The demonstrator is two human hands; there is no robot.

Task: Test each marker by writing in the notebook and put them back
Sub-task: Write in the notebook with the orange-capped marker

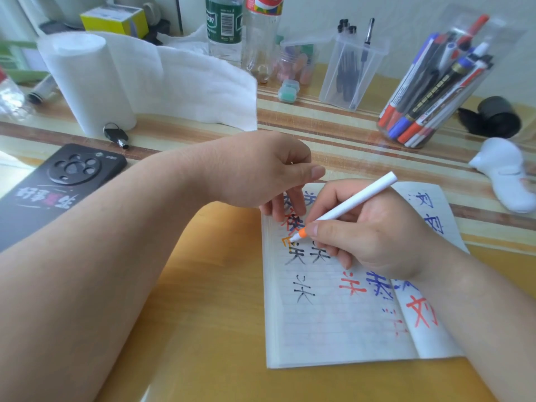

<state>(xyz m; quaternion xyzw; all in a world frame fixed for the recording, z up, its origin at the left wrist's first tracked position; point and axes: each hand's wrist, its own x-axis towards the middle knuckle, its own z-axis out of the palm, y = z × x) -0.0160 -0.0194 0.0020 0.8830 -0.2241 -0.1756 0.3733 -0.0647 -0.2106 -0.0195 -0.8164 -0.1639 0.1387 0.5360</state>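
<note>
An open lined notebook (333,323) lies on the yellow table, covered with black, red and blue characters. My right hand (374,236) grips a white marker (353,203) with an orange collar. Its tip touches the page at a fresh orange stroke near the top left. My left hand (261,172) reaches across from the left. Its lower fingers press on the notebook's top left corner, while the thumb and forefinger are curled together; something small may be pinched there, but I cannot make it out. A clear jar of several markers (429,91) leans at the back right.
A black phone box (52,187) lies at the left, with keys (116,134) and a paper towel roll (87,82) behind it. Bottles (224,27), a clear pen holder (348,71), a small green case (288,91), a black cup (499,116) and a white object (504,175) line the back.
</note>
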